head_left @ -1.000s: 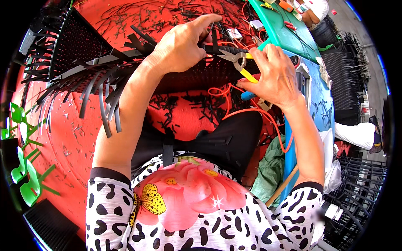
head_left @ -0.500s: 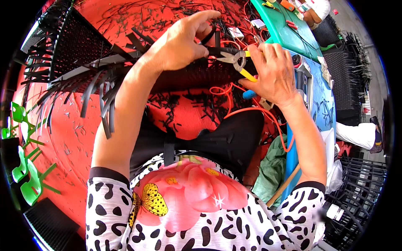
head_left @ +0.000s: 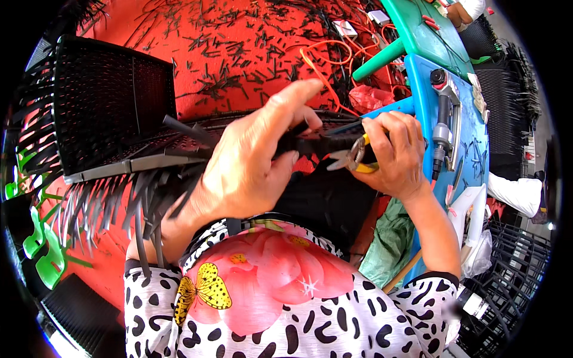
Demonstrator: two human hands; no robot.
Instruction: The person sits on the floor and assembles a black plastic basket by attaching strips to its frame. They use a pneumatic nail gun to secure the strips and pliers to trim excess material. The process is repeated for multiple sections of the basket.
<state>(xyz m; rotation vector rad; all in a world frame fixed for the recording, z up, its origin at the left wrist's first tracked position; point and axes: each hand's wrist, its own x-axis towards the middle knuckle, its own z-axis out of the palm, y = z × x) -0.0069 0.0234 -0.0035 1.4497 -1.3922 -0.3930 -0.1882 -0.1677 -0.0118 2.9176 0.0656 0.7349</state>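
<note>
My right hand (head_left: 397, 152) is closed round a pair of snips (head_left: 365, 167) with yellow handles. The metal jaws are parted and point left, toward my left hand (head_left: 250, 161). That hand curls thumb and fingers round a black strip at the edge of a large black woven plastic piece (head_left: 113, 107); the fingertips are partly hidden. The woven piece lies across in front of me, its tall panel at the left. Many loose flat black strip ends (head_left: 107, 203) hang from its near edge, some over my left forearm.
Black offcuts (head_left: 239, 65) litter the red floor. An orange cord (head_left: 310, 59) runs near a green table (head_left: 412, 24). On the blue table (head_left: 471, 131) at right lies a grey power tool (head_left: 443, 125). Green chairs (head_left: 51, 256) stand at far left; a green sack (head_left: 385, 247) is beside my right arm.
Both hands have come down nearer my body, and the woven piece has come with my left hand, its panel now more in view. The snips remain in my right hand.
</note>
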